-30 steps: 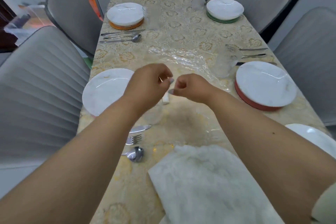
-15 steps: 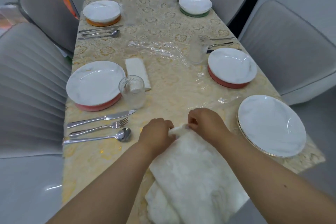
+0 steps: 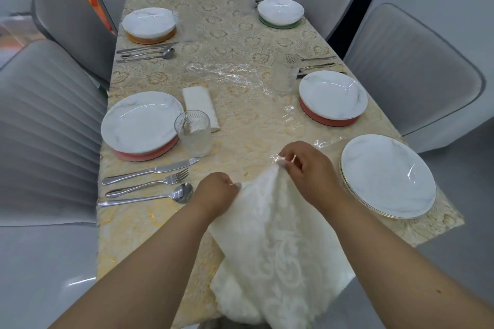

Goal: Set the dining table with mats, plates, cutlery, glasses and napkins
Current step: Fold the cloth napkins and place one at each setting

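Head view: both hands pinch the top edge of a white napkin point(image 3: 275, 243) at the tabletop's point(image 3: 248, 125) near edge, the left hand point(image 3: 216, 192) at one corner, the right hand point(image 3: 307, 168) at the other; its lower part hangs over that edge. By my reckoning the job is well along. The left-edge place has plate point(image 3: 140, 120), glass point(image 3: 193, 132), cutlery point(image 3: 149, 181) and a folded napkin point(image 3: 201, 107). The near-right plate point(image 3: 387, 175) shows no mat, cutlery or glass, and the other settings show no napkins.
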Available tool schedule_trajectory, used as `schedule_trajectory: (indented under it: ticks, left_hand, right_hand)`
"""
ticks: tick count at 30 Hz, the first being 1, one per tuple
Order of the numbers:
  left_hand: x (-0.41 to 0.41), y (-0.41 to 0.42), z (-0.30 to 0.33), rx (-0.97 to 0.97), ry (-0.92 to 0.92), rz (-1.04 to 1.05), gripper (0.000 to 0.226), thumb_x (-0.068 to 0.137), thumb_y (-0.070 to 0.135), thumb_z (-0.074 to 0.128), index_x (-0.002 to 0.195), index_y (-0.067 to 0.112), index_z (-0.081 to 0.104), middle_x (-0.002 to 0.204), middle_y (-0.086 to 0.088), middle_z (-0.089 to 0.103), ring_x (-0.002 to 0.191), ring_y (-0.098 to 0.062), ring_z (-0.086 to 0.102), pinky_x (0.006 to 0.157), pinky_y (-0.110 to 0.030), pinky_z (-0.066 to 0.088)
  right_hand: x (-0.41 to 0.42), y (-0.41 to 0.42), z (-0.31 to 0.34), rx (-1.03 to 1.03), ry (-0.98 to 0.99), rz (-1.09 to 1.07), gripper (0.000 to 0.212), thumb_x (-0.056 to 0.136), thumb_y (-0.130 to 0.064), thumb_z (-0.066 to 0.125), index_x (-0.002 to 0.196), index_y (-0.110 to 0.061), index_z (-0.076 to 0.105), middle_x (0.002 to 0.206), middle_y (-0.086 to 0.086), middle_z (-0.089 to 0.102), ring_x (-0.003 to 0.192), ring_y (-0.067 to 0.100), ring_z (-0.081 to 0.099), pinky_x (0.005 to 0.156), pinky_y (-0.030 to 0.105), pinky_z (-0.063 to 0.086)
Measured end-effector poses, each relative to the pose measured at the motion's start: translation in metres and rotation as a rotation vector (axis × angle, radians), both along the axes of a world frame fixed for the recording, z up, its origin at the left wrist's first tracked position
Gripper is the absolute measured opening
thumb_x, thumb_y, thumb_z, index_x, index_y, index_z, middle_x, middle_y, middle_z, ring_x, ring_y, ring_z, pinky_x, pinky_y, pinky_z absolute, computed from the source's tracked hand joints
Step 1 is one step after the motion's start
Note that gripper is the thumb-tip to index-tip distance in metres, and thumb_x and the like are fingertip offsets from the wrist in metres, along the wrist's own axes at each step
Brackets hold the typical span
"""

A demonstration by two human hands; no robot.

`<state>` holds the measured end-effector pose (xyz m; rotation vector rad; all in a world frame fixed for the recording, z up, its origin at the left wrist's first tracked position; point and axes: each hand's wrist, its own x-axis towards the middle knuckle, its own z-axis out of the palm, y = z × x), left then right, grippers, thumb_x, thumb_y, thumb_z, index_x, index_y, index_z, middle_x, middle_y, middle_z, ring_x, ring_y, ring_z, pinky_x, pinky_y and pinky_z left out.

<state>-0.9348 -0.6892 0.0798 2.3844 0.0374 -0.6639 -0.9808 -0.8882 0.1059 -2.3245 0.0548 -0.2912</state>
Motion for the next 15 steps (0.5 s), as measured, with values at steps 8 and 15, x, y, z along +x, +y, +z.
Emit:
schedule_trajectory:
  ticks: [8, 15]
  left_hand:
    - [-0.012, -0.014, 0.033, -0.569, 0.011, -0.133, 0.024, 0.092, 0.043, 0.060, 0.097, 0.021, 0.068, 0.093, 0.006, 0.070, 0.087, -0.011, 0.066, 0.078, -0.027, 0.049]
    - [0.002, -0.031, 0.060, -0.583, -0.266, -0.025, 0.033, 0.093, 0.027, 0.063, 0.068, 0.005, 0.058, 0.061, 0.005, 0.047, 0.054, -0.009, 0.042, 0.053, -0.026, 0.033]
  right_hand:
    - [0.017, 0.006, 0.031, 0.118, 0.153, 0.062, 0.021, 0.089, -0.020, 0.063, 0.077, -0.019, 0.045, 0.062, -0.009, 0.045, 0.056, 0.006, 0.038, 0.055, 0.019, 0.034]
    - [0.019, -0.019, 0.050, 0.161, 0.369, 0.188, 0.021, 0.079, -0.021, 0.077, 0.085, -0.014, 0.057, 0.065, -0.004, 0.047, 0.056, 0.008, 0.042, 0.052, 0.022, 0.035]
